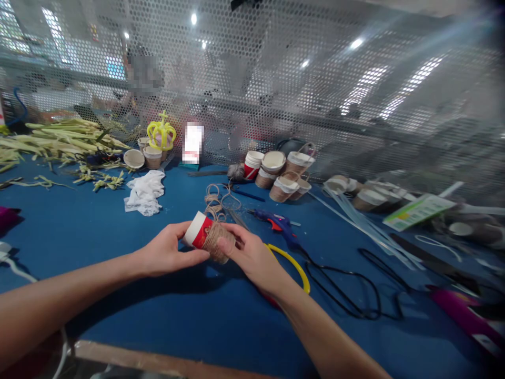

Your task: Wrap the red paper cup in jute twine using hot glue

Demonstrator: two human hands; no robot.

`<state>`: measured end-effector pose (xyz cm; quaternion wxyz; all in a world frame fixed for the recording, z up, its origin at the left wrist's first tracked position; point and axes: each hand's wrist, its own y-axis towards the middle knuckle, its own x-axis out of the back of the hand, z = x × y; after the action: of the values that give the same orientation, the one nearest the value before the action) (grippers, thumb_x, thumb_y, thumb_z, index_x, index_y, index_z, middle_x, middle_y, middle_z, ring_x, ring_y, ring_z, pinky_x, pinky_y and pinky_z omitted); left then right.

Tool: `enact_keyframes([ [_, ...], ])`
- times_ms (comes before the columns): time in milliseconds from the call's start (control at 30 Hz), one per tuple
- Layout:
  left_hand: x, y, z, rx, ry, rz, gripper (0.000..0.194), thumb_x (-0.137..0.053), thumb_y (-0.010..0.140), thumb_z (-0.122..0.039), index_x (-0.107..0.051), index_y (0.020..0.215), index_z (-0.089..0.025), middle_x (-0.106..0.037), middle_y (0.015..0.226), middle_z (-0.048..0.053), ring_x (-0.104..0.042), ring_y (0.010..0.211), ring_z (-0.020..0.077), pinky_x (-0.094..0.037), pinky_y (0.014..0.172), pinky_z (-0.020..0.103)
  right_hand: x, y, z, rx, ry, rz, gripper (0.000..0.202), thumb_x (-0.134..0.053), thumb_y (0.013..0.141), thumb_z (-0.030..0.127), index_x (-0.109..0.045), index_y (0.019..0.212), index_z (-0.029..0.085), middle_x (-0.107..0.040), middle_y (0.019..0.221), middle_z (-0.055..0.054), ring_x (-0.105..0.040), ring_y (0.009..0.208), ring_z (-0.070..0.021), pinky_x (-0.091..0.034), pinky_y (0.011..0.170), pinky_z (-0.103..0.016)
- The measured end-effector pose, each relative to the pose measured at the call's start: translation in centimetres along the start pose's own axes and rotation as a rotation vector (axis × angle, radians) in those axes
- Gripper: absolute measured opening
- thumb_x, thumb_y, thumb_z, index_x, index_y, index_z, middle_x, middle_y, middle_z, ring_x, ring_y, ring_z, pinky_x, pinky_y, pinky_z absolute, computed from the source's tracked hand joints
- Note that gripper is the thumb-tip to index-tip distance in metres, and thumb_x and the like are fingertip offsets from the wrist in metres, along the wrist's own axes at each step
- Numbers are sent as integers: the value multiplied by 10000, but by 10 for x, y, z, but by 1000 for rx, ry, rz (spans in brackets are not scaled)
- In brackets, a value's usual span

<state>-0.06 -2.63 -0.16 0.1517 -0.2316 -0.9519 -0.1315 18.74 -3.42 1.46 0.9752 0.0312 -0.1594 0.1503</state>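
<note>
A paper cup (203,231) lies tilted on its side between both of my hands, above the blue tabletop. Brown twine (218,241) is wound around much of it, leaving a red band and a white end bare. My left hand (169,249) grips the white end, thumb along the underside. My right hand (249,251) wraps the twine-covered end, its thumb pressing on the windings. Loose coils of twine (213,202) lie just behind the cup. To the right rests a blue glue gun (276,220) with a red trigger.
Several twine-wrapped cups (283,188) stand by the perforated metal screen (252,79). Clear glue sticks (366,226), a black cord (343,271) and a yellow ring (294,260) lie rightward. At left are white crumpled cloth (145,192), dried husks (63,137) and a yellow crown (161,131).
</note>
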Motion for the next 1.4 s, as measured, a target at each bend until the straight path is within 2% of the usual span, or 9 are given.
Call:
enact_keyframes([
  [233,2,1,1,26,-133,69,268,-558,717,-214,-578,951,-87,-630,863,60,-550,757,161,-440,729,271,-2,-1,1,-33,27,-22,415,-545,763,442,-545,1054,146,-644,1013,-105,-602,896,-223,-462,793,-383],
  [333,3,2,2,65,-196,96,304,-546,724,-226,-582,989,-82,-631,853,60,-551,729,155,-438,710,271,-3,-1,0,-56,72,-9,417,-546,756,458,-564,1037,151,-653,994,-102,-604,895,-222,-464,794,-380],
  [500,3,1,2,98,-224,71,334,-574,709,-257,-596,992,-81,-635,819,52,-544,683,142,-437,675,257,-3,0,-4,-75,72,-10,431,-551,746,476,-573,1032,154,-657,981,-98,-608,886,-224,-470,783,-381],
  [767,1,1,2,105,-231,75,329,-573,719,-259,-590,996,-82,-638,843,63,-549,690,141,-444,677,259,-3,1,-5,-84,47,-8,447,-553,739,483,-571,1031,144,-651,979,-107,-604,873,-218,-459,790,-379],
  [967,8,3,0,87,-248,147,298,-576,714,-254,-584,961,-88,-643,869,65,-552,732,150,-433,727,272,-3,1,-3,-144,187,9,397,-569,740,457,-584,1001,158,-637,1037,-94,-608,840,-180,-469,734,-313],
  [1200,9,4,3,106,-201,147,262,-560,713,-229,-577,931,-84,-625,812,47,-530,683,129,-418,685,251,-5,1,-4,-194,318,23,356,-586,739,423,-586,967,149,-670,908,-68,-617,750,-148,-473,686,-277],
  [1300,9,4,2,109,-196,143,245,-566,698,-227,-587,900,-88,-621,792,35,-528,672,127,-413,675,244,-4,1,-3,-162,235,14,368,-564,752,434,-584,974,141,-661,931,-78,-612,812,-171,-470,726,-302],
  [1400,10,5,0,122,-230,157,281,-590,685,-241,-585,918,-84,-627,806,42,-541,691,138,-415,683,248,-3,0,-1,-76,38,-23,381,-532,774,431,-563,1017,139,-648,966,-90,-602,854,-198,-465,752,-340],
])
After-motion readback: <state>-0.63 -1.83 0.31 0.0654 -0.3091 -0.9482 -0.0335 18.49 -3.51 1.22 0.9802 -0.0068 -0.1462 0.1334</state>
